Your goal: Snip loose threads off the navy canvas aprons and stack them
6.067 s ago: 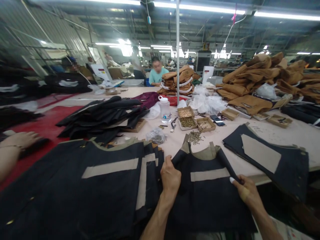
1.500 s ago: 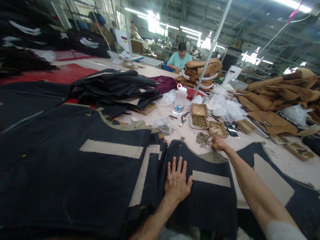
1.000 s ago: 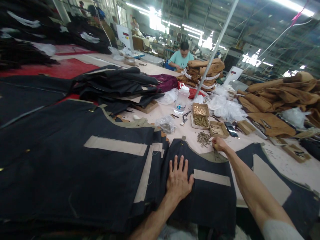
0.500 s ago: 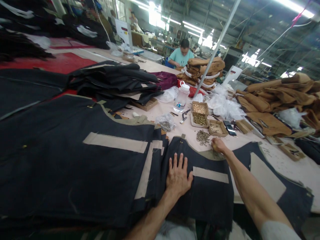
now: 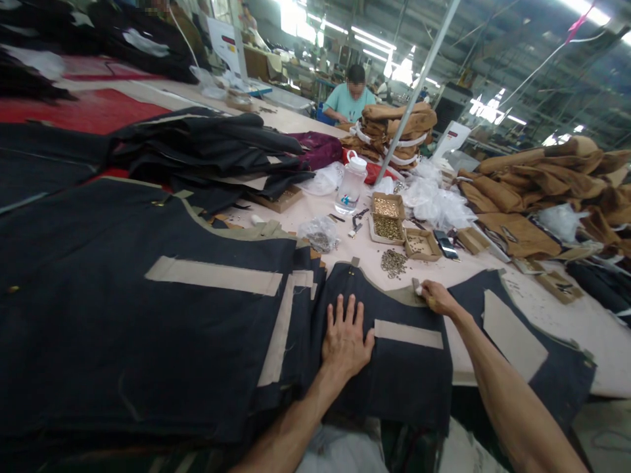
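Observation:
My left hand [image 5: 345, 335] lies flat, fingers spread, on a dark navy garment panel [image 5: 394, 368] with a tan strip [image 5: 408, 334] across it. My right hand [image 5: 436, 297] rests at the panel's olive top edge, its fingers pinched together on something small I cannot make out. A loose heap of small metal pieces [image 5: 393, 261] lies on the table just beyond that hand. To the left of the panel sits a stack of similar navy panels [image 5: 148, 315].
Open cardboard boxes of metal pieces [image 5: 387, 217], a plastic bottle [image 5: 350, 184], a phone [image 5: 447, 244] and plastic bags stand mid-table. Black garments [image 5: 211, 148] are piled at left, brown ones [image 5: 547, 177] at right. Another navy panel [image 5: 522, 328] lies right. A seated person [image 5: 348, 98] works at the far side.
My right hand has drawn back from the heap of metal pieces to the panel's top edge. My left hand stays flat on the panel. The view has tilted slightly.

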A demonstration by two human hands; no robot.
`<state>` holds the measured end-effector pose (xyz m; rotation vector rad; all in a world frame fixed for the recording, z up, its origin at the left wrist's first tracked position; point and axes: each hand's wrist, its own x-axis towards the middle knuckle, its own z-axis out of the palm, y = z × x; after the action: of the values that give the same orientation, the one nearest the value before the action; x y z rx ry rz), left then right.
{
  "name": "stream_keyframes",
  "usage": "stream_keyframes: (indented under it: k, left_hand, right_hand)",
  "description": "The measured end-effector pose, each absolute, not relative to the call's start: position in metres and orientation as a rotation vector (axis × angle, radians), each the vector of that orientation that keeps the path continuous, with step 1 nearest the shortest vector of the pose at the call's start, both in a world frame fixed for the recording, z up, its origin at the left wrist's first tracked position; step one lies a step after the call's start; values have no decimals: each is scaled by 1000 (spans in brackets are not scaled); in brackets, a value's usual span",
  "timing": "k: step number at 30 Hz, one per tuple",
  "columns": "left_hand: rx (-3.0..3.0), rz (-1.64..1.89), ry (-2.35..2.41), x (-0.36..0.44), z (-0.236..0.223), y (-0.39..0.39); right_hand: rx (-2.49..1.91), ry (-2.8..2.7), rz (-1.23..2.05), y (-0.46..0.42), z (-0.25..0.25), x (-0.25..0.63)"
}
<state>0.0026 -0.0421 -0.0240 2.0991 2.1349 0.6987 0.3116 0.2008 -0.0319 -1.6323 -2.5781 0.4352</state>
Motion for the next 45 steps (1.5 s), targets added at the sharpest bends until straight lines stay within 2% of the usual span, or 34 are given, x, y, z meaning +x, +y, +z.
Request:
stream_keyframes:
  k: [5, 14, 20, 26, 34, 41, 45]
  left_hand:
    - [2112, 689, 2126, 3, -22, -41]
    - [2112, 639, 2148, 4, -18, -39]
    - [2123, 623, 2152, 5, -15, -38]
    - [2126, 615, 2167, 5, -15, -34]
    - [2130, 574, 2154, 7, -13, -30]
    - [2144, 603, 2169, 6, -15, -32]
    - [2138, 674, 2158, 5, -17, -36]
  right_hand:
    - [-1609, -2498, 539, 182, -43, 314]
    - [-1646, -2296, 743, 199, -42, 313]
    - [-1651, -1998, 1224, 216, -36, 317]
    - [-1590, -1961, 1460, 223, -27, 316]
    - [-1886, -2139, 1228, 244, -42, 313]
    - [-1927, -2190, 1043, 228, -21, 299]
    - [-1842, -2020, 609, 177, -10, 310]
